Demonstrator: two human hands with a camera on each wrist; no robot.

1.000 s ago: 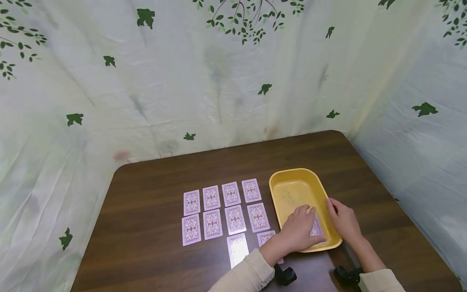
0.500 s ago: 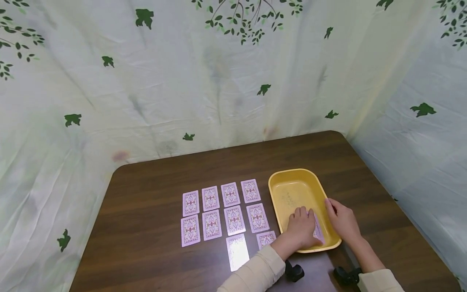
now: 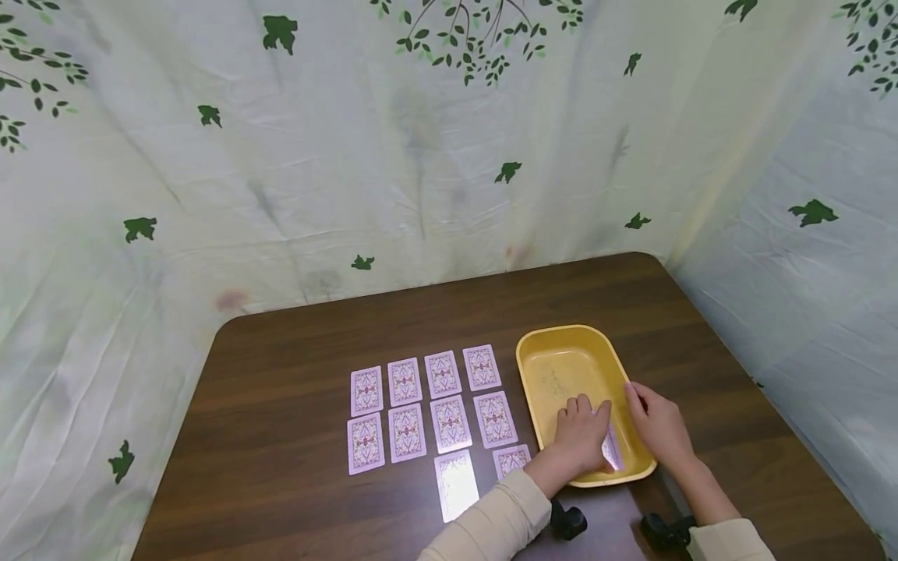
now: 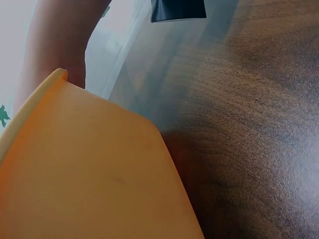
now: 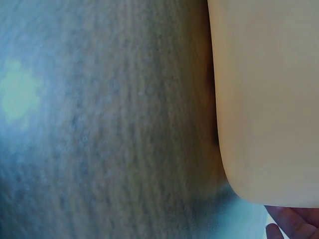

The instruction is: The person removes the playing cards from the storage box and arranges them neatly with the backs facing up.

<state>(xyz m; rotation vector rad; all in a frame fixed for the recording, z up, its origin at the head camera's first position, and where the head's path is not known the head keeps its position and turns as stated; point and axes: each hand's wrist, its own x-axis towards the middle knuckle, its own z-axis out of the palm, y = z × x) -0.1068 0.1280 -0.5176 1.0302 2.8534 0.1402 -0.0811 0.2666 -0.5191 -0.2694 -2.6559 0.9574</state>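
In the head view my left hand (image 3: 581,438) reaches into the near end of a yellow tray (image 3: 563,358). Its thumb and fingers grip a purple-backed playing card (image 3: 613,450), tilted up along the hand's right side; how many cards are in the grip I cannot tell. My right hand (image 3: 659,425) pinches the tray's right rim. The left wrist view is filled mostly by the outer wall of the tray (image 4: 99,164), with a forearm beyond it. Fingers (image 5: 294,224) show under the tray wall (image 5: 269,99) in the right wrist view.
Left of the tray, several face-down playing cards (image 3: 450,425) lie in rows on the brown wooden table (image 3: 281,389). The nearest right card (image 3: 510,461) is partly covered by the left arm. A leaf-patterned curtain (image 3: 421,156) hangs behind the table.
My left hand has shifted slightly right inside the tray, and the card beside it has tipped from flat to tilted. The right hand has stayed on the rim.
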